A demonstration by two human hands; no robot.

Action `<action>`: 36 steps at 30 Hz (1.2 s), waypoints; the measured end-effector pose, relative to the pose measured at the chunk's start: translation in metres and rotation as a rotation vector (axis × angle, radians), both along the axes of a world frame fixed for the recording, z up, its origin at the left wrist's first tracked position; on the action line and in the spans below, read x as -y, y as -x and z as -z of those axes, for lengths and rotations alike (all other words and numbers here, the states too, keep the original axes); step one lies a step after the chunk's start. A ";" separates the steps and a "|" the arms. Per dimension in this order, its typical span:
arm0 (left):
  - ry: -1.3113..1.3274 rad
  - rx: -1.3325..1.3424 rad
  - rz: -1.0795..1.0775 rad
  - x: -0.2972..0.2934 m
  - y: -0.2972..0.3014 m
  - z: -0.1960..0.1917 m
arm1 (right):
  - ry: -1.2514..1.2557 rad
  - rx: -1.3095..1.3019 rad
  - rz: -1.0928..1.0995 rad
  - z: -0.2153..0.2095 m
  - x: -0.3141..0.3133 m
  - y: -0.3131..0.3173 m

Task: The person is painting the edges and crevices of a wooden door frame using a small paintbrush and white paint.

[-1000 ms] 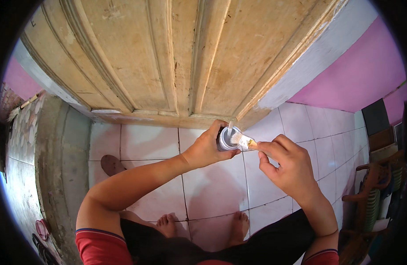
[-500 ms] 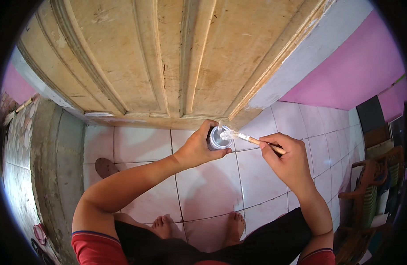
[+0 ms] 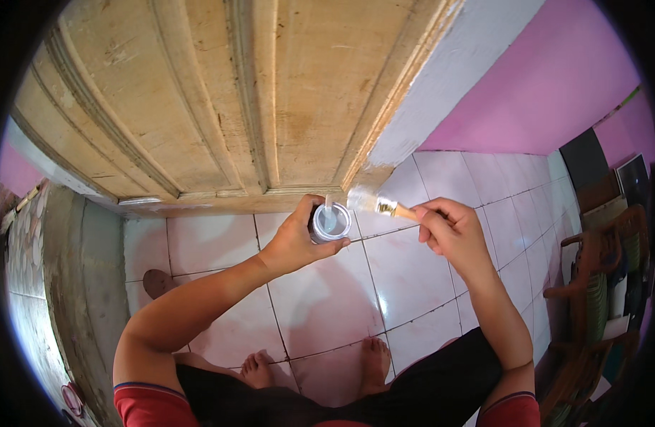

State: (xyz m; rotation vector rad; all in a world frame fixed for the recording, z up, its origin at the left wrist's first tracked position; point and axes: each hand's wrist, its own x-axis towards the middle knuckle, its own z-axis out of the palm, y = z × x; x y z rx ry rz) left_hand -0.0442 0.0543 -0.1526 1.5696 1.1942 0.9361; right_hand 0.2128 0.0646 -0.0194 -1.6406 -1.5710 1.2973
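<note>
My left hand (image 3: 293,240) is wrapped round a small open paint can (image 3: 346,233), its mouth turned up toward me. Pale paint shows inside, and a light flat strip stands up at its rim. Between thumb and fingers, my right hand (image 3: 452,231) grips the wooden handle of a paintbrush (image 3: 405,211). The brush's bristles are coated white and lie just right of the can, apart from its mouth. Behind both is the foot of a yellowish wooden panelled door (image 3: 192,99).
A grey-white door frame (image 3: 448,78) runs beside a pink wall (image 3: 526,85). Below me are pale floor tiles (image 3: 334,285) with my bare feet on them. Wooden chairs (image 3: 590,249) stand at the right. A rough concrete step (image 3: 92,263) edges the left, near a brown slipper (image 3: 157,283).
The brush has come out of the can's mouth and turned, its bristles now to the right of it. My view has shifted, so the door and can appear further left.
</note>
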 end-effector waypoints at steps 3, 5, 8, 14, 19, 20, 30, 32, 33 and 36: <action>-0.046 0.018 -0.007 0.000 -0.003 0.006 | -0.143 -0.063 0.133 0.007 -0.005 -0.019; -0.037 0.007 -0.022 0.000 -0.003 0.006 | -0.202 -0.040 0.173 0.016 -0.012 -0.029; -0.017 -0.058 -0.030 0.001 0.001 0.002 | -0.246 -0.012 0.223 0.028 -0.017 -0.041; -0.006 -0.062 -0.035 0.002 0.001 0.010 | -0.690 0.101 0.100 0.058 -0.023 -0.043; -0.025 -0.061 -0.043 0.001 0.000 0.012 | -0.783 0.293 -0.047 0.062 -0.025 -0.043; -0.032 -0.063 -0.042 0.001 0.000 0.013 | -0.815 0.310 -0.053 0.063 -0.026 -0.043; -0.015 -0.045 -0.028 0.001 0.004 0.018 | -1.006 0.364 0.036 0.041 -0.032 -0.038; -0.038 -0.053 -0.027 0.001 0.004 0.019 | -1.101 0.332 0.060 0.036 -0.028 -0.040; -0.062 -0.061 -0.026 0.002 0.005 0.020 | -1.067 0.323 0.034 0.037 -0.026 -0.040; -0.042 -0.055 -0.020 0.001 0.003 0.017 | -0.922 0.376 -0.041 0.055 -0.026 -0.040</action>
